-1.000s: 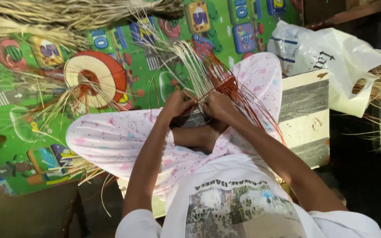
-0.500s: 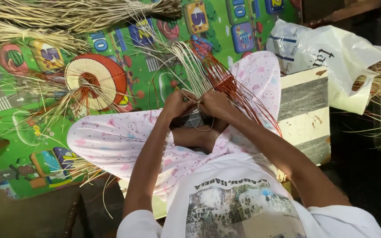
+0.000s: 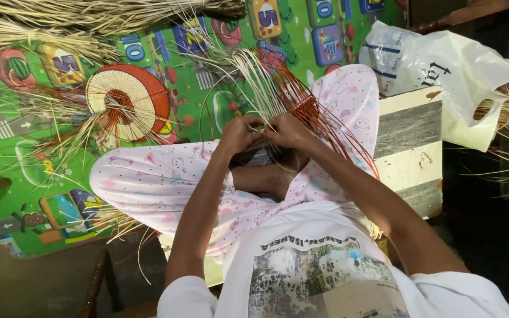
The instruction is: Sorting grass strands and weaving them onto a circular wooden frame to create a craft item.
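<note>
1. Left hand and right hand sit together at frame centre, knuckles nearly touching, both pinched on the base of the strands.
2. Strands: natural and red-brown, fanning from the hands toward top centre; long axis runs up and slightly right. A few red ones trail to lower right, past the knee.
3. Work point lies directly between the 2 hands, above the lap; neither hand is clearly nearer.
4. Woven piece itself is hidden under the hands; its size and shape can't be told.
5. Disc, woven, w/ red rim, lies apart at upper left on the mat.
6. Bag, white plastic, upper right, well clear of both hands.
</note>
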